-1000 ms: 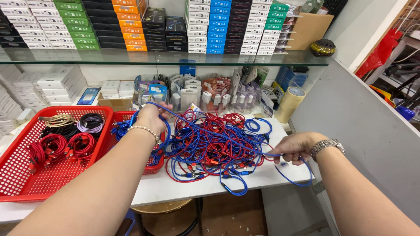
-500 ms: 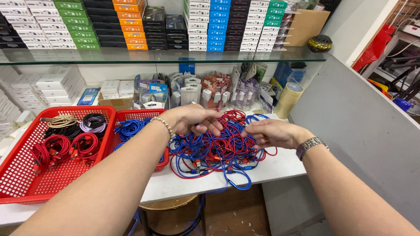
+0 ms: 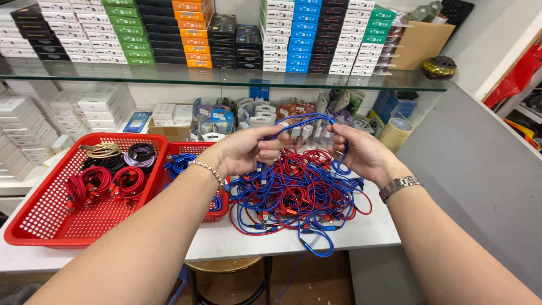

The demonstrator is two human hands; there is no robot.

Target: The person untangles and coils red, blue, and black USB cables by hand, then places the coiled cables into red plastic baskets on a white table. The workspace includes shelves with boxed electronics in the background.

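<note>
My left hand (image 3: 248, 149) and right hand (image 3: 358, 151) each pinched 1 blue cable (image 3: 305, 118), fingers closed, above the pile (image 3: 293, 192).

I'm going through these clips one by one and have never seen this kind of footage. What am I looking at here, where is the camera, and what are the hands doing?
There is no machine here: a person works with bare hands, and the single camera sits on their head, looking down along both forearms. The left hand, with a bead bracelet on its wrist, and the right hand, with a metal watch, each hold part of one blue cable that arches between them, lifted above the table. Below lies a tangled heap of red and blue cables on a white table. To the left stands a big red basket with coiled cables in red, black, purple and beige; a smaller red basket beside it holds blue ones. Behind, a glass shelf carries stacks of small coloured boxes.
</note>
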